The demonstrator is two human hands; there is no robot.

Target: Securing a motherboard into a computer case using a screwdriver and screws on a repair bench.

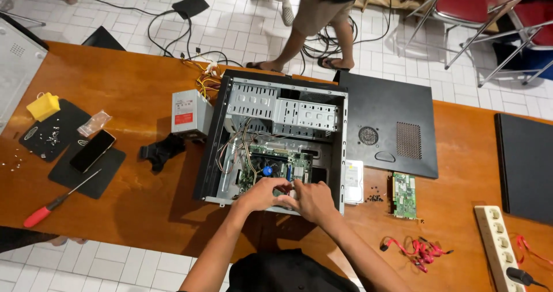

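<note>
Open computer case (276,136) lies on its side near the middle of the wooden table (138,96), its near edge close to the table's front edge. Both hands work at that near edge, inside the case over the green motherboard (273,165). Left hand (262,193) and right hand (311,200) are touching each other, fingers curled inward; whether they pinch anything cannot be told, as the fingertips hide what lies beneath.

Room around the case: a grey power supply (189,112) sits just beside its left wall, with a black strap (163,151) in front of it. Against the right wall lies a small white drive (353,181); the black side panel (389,125) lies flat just beyond. A green expansion card (404,195) and red cables (417,249) lie right of the hands, apart from them.

Case: steel frame, black outer skin, empty drive bays at the far side, wire bundles running down to the board.

Far left: red-handled screwdriver (57,200), phone (92,150) on a dark mat.
</note>
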